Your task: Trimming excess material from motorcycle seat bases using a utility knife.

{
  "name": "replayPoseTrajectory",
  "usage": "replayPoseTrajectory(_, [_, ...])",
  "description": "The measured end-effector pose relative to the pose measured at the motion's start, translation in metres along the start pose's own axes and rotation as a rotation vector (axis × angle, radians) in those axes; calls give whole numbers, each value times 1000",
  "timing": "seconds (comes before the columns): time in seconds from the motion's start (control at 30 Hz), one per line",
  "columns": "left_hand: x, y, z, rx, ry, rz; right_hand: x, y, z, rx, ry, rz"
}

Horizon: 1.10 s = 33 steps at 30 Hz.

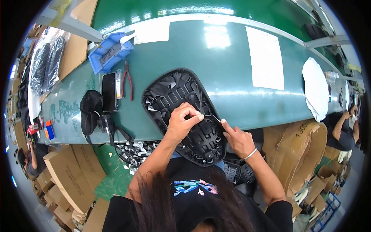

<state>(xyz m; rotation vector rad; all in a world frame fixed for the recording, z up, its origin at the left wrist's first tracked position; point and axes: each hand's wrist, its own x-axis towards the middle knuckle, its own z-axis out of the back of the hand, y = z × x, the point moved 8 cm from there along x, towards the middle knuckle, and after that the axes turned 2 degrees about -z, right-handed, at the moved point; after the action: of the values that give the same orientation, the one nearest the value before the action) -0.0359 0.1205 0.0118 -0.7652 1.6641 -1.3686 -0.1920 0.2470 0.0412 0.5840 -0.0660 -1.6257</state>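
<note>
A black moulded shell [178,92], rounded and ribbed inside with dark fabric folded around its rim, rests tilted over the table's front edge and against my lap. Over the middle of it, my left hand [181,120] is closed, thumb and forefinger pinched together at a dark strap. What lies in that pinch is too small to name. At the shell's right rim, my right hand [239,140] has its fingers curled and the forefinger reaching toward the left. A thin, pale line runs between the two hands; I cannot tell whether it is a cord or a slim tool.
On the green table [154,54] lie a blue bin [111,53], red-handled pliers [127,82], a phone [109,92] and a black pouch [89,112]. Paper sheets [266,58] and a white padded piece [315,89] are farther right. Cardboard boxes [293,150] flank me; other people work at both sides.
</note>
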Motion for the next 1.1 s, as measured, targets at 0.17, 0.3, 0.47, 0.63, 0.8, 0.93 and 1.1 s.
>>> replayPoseTrajectory(0.17, [6, -6, -11, 458, 80, -284, 13, 4, 36, 213, -279, 116])
replayPoseTrajectory(0.3, [4, -4, -12, 387, 70, -239, 51, 18, 20, -9, -63, 189])
replayPoseTrajectory(0.47, [-6, 1, -4, -128, 86, 38, 17, -3, 4, -8, -1, 111])
replayPoseTrajectory(0.63, [-20, -63, 1, -334, 128, -118, -44, -14, -22, 34, -44, -91])
replayPoseTrajectory(0.8, [-40, -141, 23, -111, 265, -406, -87, -13, -47, 98, -163, -234])
replayPoseTrajectory(0.93, [-55, -177, 77, -329, 45, -529, -132, -6, -76, 87, -133, -386])
replayPoseTrajectory(1.1, [-68, -175, 161, -406, -204, -463, -153, 13, -75, 160, -208, -501])
